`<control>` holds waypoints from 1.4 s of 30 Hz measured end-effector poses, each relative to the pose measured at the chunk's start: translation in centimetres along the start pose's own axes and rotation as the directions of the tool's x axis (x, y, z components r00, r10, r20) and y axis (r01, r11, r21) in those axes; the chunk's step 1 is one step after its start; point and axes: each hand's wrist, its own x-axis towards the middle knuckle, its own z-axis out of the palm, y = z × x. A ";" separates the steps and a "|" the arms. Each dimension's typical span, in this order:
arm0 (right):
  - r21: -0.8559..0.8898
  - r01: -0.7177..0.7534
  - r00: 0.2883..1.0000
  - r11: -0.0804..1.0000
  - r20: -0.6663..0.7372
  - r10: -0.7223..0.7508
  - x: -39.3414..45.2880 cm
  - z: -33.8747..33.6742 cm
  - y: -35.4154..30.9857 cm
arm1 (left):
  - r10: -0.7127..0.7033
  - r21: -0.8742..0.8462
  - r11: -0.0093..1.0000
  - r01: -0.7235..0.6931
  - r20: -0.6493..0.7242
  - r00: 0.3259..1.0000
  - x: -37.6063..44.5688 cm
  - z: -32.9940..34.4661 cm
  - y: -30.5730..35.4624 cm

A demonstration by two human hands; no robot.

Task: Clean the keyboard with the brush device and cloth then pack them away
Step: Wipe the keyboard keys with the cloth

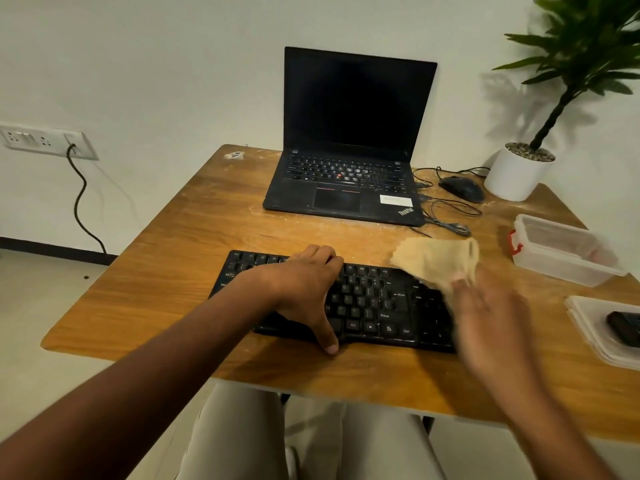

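The wiping step looks to be in hand; the left hand (304,282) lies spread over the keyboard (367,303), fingers across the top row and thumb at the near edge, steadying it; the right hand (485,313), blurred, pinches the tan cloth (436,259) over the keyboard's right end; next it should sweep along the keys; beyond sit a clear box (561,251) and laptop (349,150) on the bench (173,237)

Single head view, looking forward and down, close over table (166,258); wall beyond.
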 end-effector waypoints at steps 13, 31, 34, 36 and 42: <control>-0.514 0.443 0.865 0.734 0.459 -0.201 -0.8 3.6 1.1 | 0.005 0.009 1.000 -0.006 0.014 1.000 0.3 -0.2 -0.2; -0.471 0.394 0.894 0.789 0.394 -0.211 0.5 5.9 1.1 | -0.006 0.019 1.000 0.005 0.019 1.000 0.1 -0.2 0.1; -0.363 0.485 0.838 0.796 0.455 -0.303 -0.2 7.3 0.2 | -0.007 0.033 0.999 0.006 0.026 1.000 0.0 -0.2 0.3; -0.360 0.514 0.817 0.779 0.483 -0.316 -1.3 6.1 0.6 | -0.008 0.030 1.000 0.007 0.031 0.999 0.0 -0.2 0.2; -0.002 0.156 0.954 0.988 0.261 -0.150 -0.2 -0.5 2.2 | -0.002 0.018 1.000 0.001 0.041 0.999 0.4 -0.4 0.1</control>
